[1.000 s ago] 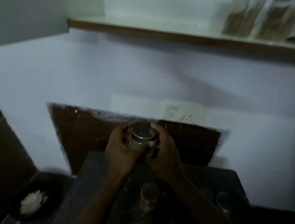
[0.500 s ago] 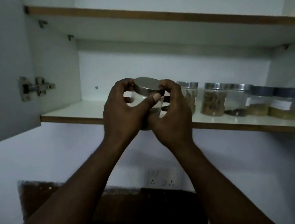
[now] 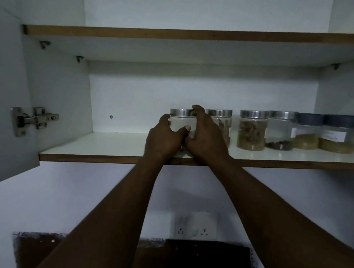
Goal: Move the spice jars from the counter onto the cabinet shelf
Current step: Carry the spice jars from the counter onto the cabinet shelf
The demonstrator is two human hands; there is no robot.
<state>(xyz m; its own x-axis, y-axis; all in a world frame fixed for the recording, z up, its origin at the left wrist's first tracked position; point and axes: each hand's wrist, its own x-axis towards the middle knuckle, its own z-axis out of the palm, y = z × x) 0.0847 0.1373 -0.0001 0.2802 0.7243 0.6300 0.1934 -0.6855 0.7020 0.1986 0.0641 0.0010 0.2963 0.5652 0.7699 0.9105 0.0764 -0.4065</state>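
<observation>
Left hand (image 3: 163, 144), right hand (image 3: 207, 139) gripping jar (image 3: 181, 121), shelf (image 3: 97, 143)

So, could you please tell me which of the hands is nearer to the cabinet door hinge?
Left. The left hand grips the left side of the jar, right of the hinge; the right hand grips the jar's right side, farther off.

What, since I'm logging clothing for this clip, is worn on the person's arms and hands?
Nothing visible. The left hand and right hand are ungloved, with no rings showing, though light is dim. Both forearms are bare to the frame edge: no sleeves, watch or bracelets.
</observation>
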